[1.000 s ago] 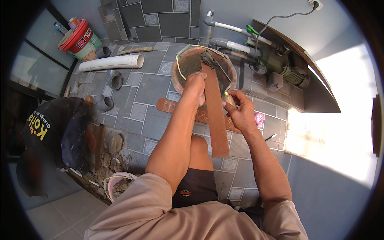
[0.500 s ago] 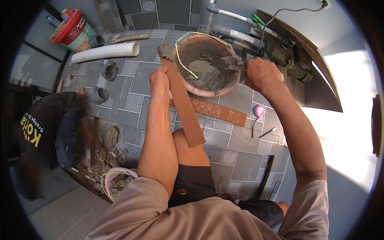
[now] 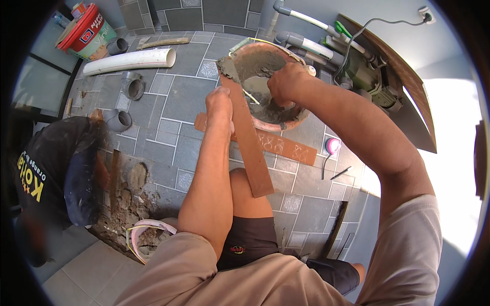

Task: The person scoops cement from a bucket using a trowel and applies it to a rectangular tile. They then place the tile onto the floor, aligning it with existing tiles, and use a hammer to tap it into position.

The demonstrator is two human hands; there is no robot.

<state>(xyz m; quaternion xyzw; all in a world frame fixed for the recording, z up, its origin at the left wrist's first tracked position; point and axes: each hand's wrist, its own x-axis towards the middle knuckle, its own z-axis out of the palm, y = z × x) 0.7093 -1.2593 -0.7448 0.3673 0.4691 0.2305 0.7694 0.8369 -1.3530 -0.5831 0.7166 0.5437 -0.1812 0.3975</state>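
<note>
The floor (image 3: 184, 104) beneath the left hand (image 3: 219, 107) and right hand (image 3: 287, 84) is laid with grey tiles of mixed sizes, parted by pale grout lines. Ahead of the hands, dark tiling (image 3: 227, 18) is set against a pale blue-grey wall (image 3: 347, 9), which is fitted with a white socket (image 3: 426, 14). Far left of them, glass (image 3: 48, 81) is held in a dark frame. Nearer, a broken patch (image 3: 138, 200) is bordered by larger plain tiles (image 3: 92, 278). Far right is flooded by bright light (image 3: 451, 127).
</note>
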